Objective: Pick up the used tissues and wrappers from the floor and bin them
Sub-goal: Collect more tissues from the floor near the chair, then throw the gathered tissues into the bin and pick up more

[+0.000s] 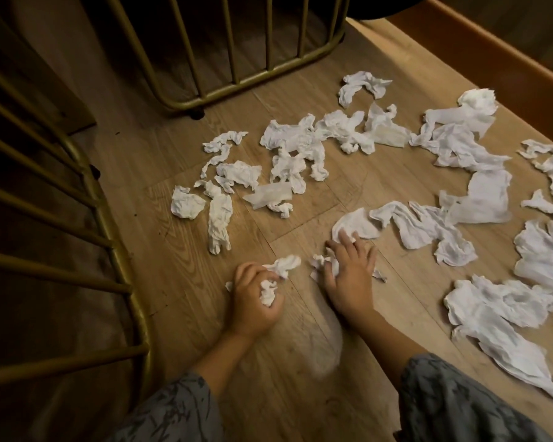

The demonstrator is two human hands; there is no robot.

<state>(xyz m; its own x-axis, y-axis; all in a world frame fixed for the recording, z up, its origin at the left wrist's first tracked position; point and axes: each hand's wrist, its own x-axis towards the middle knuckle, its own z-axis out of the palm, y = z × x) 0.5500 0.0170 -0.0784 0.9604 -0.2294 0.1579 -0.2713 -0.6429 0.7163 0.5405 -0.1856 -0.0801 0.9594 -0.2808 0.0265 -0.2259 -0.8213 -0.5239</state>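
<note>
Several crumpled white tissues [296, 148] lie scattered over the wooden floor [380, 173], from the middle to the right edge. My left hand [256, 298] grips a wad of tissue [278, 275] that sticks out past its fingers. My right hand [350, 269] lies on the floor with its fingers curled into a small crumpled tissue [324, 263], its fingertips touching a larger flat tissue [356, 223]. No bin is in view.
A gold metal frame with bars [237, 81] stands at the back, and a second curved one [87, 199] runs down the left. An orange wooden edge [492, 55] borders the floor at the back right. Bare floor lies between my forearms.
</note>
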